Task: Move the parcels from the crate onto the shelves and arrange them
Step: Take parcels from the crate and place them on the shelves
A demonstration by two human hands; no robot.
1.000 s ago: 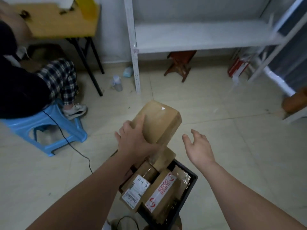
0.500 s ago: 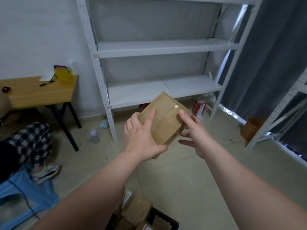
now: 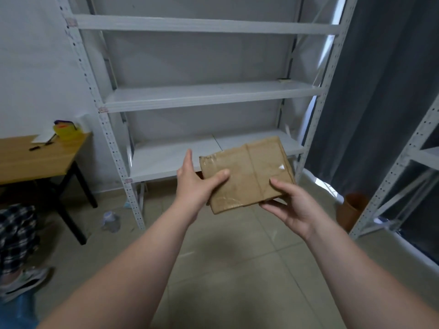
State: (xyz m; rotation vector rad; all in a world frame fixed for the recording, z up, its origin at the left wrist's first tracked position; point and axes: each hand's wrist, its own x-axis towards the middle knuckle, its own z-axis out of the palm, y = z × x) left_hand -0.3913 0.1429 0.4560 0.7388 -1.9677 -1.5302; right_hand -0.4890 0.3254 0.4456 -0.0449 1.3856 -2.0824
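Observation:
A flat brown taped parcel (image 3: 247,172) is held in the air in front of the white metal shelves (image 3: 213,96), level with the lowest shelf board (image 3: 166,160). My left hand (image 3: 196,184) grips its near left edge, thumb on top and fingers along the side. My right hand (image 3: 288,201) holds the near right corner, thumb on top and fingers underneath. The crate is out of view.
A wooden table (image 3: 35,160) with a yellow container (image 3: 65,130) stands at the left. A seated person's leg and shoe (image 3: 21,281) are at the lower left. A plastic bottle (image 3: 111,220) lies by the shelf post. A second rack (image 3: 403,174) and a brown bin (image 3: 351,210) stand at the right.
The view rose from the crate to the shelves. The parcel went from my left hand alone to both hands, turned flat and moved forward toward the lowest shelf.

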